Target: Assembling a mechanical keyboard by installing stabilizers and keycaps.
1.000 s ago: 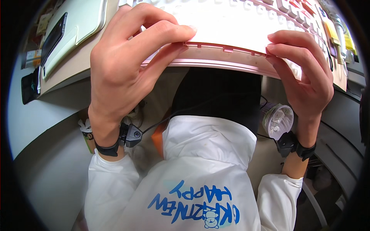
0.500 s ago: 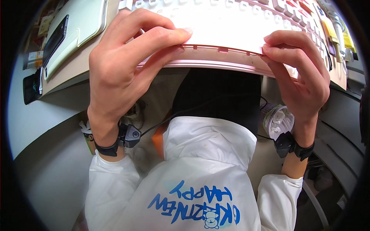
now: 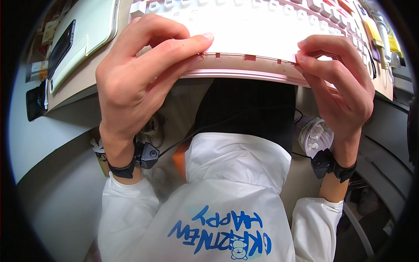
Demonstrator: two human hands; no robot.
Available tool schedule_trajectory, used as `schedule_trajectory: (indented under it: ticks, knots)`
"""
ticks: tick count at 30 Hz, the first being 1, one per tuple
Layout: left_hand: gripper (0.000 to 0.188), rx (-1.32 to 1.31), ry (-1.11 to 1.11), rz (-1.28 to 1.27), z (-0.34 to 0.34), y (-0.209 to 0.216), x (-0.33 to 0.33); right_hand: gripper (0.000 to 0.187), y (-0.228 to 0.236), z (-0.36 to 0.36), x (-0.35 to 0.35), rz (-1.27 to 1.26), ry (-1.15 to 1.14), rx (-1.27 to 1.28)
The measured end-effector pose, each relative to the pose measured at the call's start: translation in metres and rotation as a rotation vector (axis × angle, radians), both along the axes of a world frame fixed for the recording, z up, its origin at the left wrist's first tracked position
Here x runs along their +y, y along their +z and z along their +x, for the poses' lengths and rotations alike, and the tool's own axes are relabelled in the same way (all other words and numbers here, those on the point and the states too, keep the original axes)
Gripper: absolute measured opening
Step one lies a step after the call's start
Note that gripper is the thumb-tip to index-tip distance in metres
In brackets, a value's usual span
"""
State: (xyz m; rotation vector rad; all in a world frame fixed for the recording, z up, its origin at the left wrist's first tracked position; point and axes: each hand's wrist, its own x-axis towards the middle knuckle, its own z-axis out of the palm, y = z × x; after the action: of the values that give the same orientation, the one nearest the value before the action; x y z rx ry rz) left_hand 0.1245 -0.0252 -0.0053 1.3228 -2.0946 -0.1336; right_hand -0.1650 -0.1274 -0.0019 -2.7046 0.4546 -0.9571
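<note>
Both hands pinched on plate edge over pink case

I have the left hand [image 3: 131, 74] clamped on the near edge of the plate [image 3: 248, 39], thumb on top, finger beneath. Right hand [image 3: 342, 76] pinches the same edge farther right, fingertips closed on it. Hands are well apart, plate spanning between them. Plate sits over the pink case [image 3: 244, 73] at the desk's front edge; a strip of case shows between plate and front rim. Small tabs line the plate's near edge. Glare washes out its middle; I can't tell if its far side touches the case. White and grey keys [image 3: 325, 9] show beyond. Left on the desk [image 3: 83, 83]: dark phone [image 3: 62, 43] lying on a pale folder [image 3: 94, 26]. Yellow brush [image 3: 373, 35] at far right.
</note>
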Motion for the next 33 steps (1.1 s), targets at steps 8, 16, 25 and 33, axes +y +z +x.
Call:
schedule_trajectory:
  ticks: [8, 16, 25, 33]
  knots:
    - [0.031, -0.009, -0.012, -0.013, -0.001, 0.001, 0.001, 0.022, 0.0, 0.001, 0.001, 0.003, 0.031, 0.031]
    - [0.029, 0.034, -0.016, 0.025, -0.002, 0.002, 0.001, 0.023, -0.002, 0.004, 0.005, -0.01, 0.014, 0.014]
    - [0.027, 0.103, -0.014, 0.075, -0.005, 0.002, 0.002, 0.024, -0.004, 0.003, 0.005, 0.081, 0.031, -0.017]
    - [0.024, 0.194, -0.026, 0.141, -0.008, 0.006, 0.002, 0.029, 0.01, 0.008, 0.008, 0.292, -0.032, 0.109]
